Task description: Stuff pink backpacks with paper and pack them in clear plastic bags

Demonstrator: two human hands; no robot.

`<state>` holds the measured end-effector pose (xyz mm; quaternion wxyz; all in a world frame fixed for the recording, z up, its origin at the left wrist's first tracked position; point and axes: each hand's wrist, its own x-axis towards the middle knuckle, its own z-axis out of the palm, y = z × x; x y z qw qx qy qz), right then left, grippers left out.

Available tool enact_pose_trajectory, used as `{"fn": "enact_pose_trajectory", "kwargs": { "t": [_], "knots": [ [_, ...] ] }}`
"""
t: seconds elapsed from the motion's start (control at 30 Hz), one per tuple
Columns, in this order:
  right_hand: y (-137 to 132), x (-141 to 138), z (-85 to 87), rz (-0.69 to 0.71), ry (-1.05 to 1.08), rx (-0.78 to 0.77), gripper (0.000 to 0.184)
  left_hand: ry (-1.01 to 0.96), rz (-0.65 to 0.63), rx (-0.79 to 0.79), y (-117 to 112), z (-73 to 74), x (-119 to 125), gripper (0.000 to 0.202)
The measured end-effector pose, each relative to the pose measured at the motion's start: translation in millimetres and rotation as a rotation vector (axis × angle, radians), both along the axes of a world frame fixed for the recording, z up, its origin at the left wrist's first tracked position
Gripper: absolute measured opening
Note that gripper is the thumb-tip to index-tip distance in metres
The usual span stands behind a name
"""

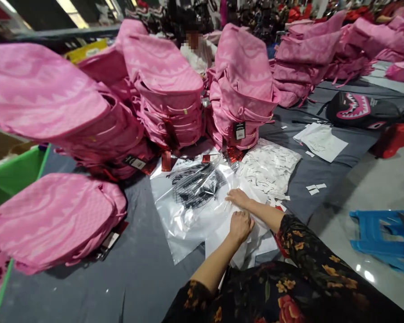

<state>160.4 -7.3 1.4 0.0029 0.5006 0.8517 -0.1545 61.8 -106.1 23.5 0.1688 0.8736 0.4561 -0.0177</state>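
Observation:
A stack of clear plastic bags (191, 197) with black print lies on the grey table (141, 269). My left hand (240, 225) is closed in a fist and pinches the edge of the top bag near white sheets (252, 246). My right hand (237, 197) lies flat on the plastic bags, fingers stretched out, just beyond the left hand. A pile of small white paper tags (269, 168) sits right behind my right hand. Both arms wear dark floral sleeves.
Stacks of pink backpacks (168, 89) ring the table, and one pink backpack (54, 220) lies at the near left. A green bin (13, 175) stands at left, a blue stool (380, 237) on the floor at right. A black shark-mouth backpack (360, 110) and white papers (321, 141) lie at right. Another person (197, 49) sits behind the stacks.

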Motion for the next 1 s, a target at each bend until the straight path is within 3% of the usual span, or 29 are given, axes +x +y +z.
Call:
{"fn": "enact_pose_trajectory", "kwargs": {
  "t": [0.07, 0.17, 0.23, 0.37, 0.5, 0.6, 0.7, 0.87, 1.0],
  "knots": [
    [1, 0, 0.4, 0.004, 0.059, -0.042, 0.032, -0.093, -0.015, 0.076, 6, -1.6, -9, 0.035],
    [11, 28, 7.9, -0.009, 0.120, -0.083, 0.042, -0.198, 0.171, 0.212, 26, -16.3, -16, 0.042],
    [22, 59, 14.6, -0.095, 0.108, -0.089, 0.044, -0.157, 0.284, 0.190, 37, -34.6, -15, 0.054],
    [42, 111, 19.9, -0.374, -0.031, -0.056, 0.049, -0.065, 0.173, 0.038, 38, -74.5, -9, 0.085],
    [48, 114, 7.8, -0.485, -0.135, -0.045, 0.062, -0.125, 0.133, 0.067, 29, -95.9, -8, 0.092],
    [57, 105, -2.4, -0.547, -0.145, -0.043, 0.054, -0.150, 0.142, 0.095, 27, -100.6, -9, 0.095],
    [77, 111, -2.0, -0.644, -0.087, -0.062, 0.040, -0.163, 0.142, 0.095, 27, -102.2, -9, 0.095],
    [111, 149, 21.2, -0.955, 0.184, 0.007, 0.028, -0.196, 0.151, 0.076, 26, -101.0, -7, 0.093],
    [130, 166, 43.2, -1.138, 0.563, 0.051, 0.020, -0.215, 0.155, 0.064, 27, -97.2, -7, 0.089]
  ]
}}
